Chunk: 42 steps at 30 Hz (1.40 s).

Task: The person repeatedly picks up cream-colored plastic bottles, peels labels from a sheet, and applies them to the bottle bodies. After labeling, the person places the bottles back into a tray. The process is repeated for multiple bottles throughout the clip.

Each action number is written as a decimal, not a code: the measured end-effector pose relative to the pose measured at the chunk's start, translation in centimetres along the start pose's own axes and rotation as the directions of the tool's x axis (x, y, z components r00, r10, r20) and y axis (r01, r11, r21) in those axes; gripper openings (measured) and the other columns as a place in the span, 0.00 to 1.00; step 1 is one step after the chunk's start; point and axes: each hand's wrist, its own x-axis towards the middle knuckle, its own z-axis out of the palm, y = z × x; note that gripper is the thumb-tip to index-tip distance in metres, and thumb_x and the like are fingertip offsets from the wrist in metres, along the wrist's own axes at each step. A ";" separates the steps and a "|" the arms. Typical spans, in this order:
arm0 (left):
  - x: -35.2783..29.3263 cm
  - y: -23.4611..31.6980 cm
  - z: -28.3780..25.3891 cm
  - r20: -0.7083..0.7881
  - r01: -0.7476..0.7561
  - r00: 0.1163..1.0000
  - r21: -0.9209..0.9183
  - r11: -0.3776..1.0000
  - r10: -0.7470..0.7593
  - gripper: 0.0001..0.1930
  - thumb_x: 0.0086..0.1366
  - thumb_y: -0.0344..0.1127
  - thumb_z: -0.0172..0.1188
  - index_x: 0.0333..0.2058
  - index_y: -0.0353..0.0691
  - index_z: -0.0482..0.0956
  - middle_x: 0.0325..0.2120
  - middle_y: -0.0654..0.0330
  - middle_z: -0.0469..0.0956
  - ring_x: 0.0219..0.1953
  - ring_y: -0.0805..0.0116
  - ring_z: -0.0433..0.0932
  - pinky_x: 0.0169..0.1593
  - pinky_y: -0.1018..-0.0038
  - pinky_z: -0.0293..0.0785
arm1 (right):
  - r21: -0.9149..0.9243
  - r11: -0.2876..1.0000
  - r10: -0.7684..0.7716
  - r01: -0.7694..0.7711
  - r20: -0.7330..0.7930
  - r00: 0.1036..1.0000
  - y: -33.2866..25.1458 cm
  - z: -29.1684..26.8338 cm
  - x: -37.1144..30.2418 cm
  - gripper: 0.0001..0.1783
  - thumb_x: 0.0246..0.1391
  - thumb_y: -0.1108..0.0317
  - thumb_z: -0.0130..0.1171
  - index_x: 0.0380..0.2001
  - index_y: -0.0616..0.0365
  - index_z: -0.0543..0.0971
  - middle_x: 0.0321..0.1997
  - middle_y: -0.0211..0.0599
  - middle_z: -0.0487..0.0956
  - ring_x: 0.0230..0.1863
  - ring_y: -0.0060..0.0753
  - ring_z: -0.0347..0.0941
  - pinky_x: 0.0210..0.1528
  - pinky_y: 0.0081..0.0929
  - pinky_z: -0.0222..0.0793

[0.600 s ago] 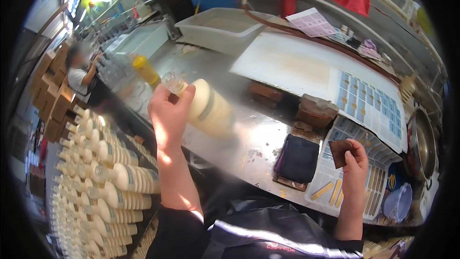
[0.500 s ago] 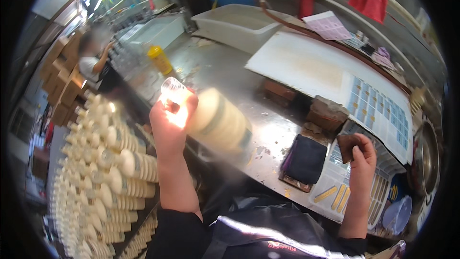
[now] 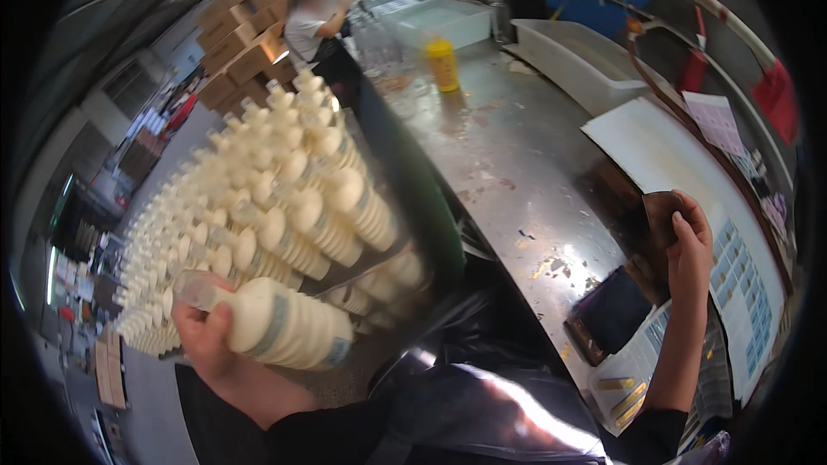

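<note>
My left hand (image 3: 207, 331) grips a cream-coloured bottle (image 3: 289, 323) by its clear neck. The bottle lies tilted, its ribbed body pointing right, in front of many similar cream bottles (image 3: 297, 224) standing in dense rows on the left. Out over the right side of the metal table (image 3: 517, 172), my right hand (image 3: 692, 232) pinches a small dark brown flat piece (image 3: 661, 217) between thumb and fingers. Below it on the table sits a folded dark cloth (image 3: 613, 308) on a block. A pale tray (image 3: 616, 383) with yellow strips is close to my right forearm.
A yellow container (image 3: 443, 65) stands on the table. Behind it are a pale tub (image 3: 444, 21) and a white bin (image 3: 577, 60). A white board (image 3: 637, 142) with sheets of blue labels (image 3: 745, 293) lies at right. Another person (image 3: 323, 30) works near stacked cartons (image 3: 245, 30).
My left hand has swung from above the table, down and left, carrying the bottle to the bottle rows. The view has turned left. My right hand still pinches the brown piece.
</note>
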 end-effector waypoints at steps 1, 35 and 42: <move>-1.1 0.2 -2.0 -0.113 0.052 0.993 0.079 0.995 -0.043 0.16 0.61 0.41 0.68 0.39 0.33 0.79 0.34 0.62 0.76 0.38 0.71 0.73 0.46 0.73 0.68 | 0.015 1.000 0.013 -0.013 0.027 1.000 0.3 0.7 0.8 0.19 0.65 0.74 0.51 0.58 0.63 0.76 0.54 0.37 0.80 0.57 0.27 0.77 0.62 0.26 0.71; -2.0 -25.2 -32.3 -0.679 0.680 0.720 0.648 0.342 -0.144 0.22 0.66 0.46 0.64 0.53 0.36 0.81 0.44 0.46 0.84 0.45 0.46 0.82 0.51 0.57 0.74 | -0.137 0.960 0.243 -0.244 -0.026 0.970 8.6 -0.2 8.1 0.18 0.66 0.74 0.48 0.56 0.64 0.78 0.54 0.39 0.83 0.54 0.33 0.81 0.57 0.30 0.77; 0.1 -30.3 -35.3 -0.581 0.604 0.792 0.697 0.387 -0.189 0.23 0.66 0.47 0.65 0.46 0.28 0.81 0.42 0.39 0.84 0.44 0.42 0.81 0.50 0.58 0.74 | -0.129 0.965 0.222 -0.228 -0.059 0.973 8.6 0.4 6.1 0.19 0.65 0.76 0.49 0.57 0.64 0.78 0.53 0.42 0.83 0.52 0.34 0.81 0.55 0.28 0.77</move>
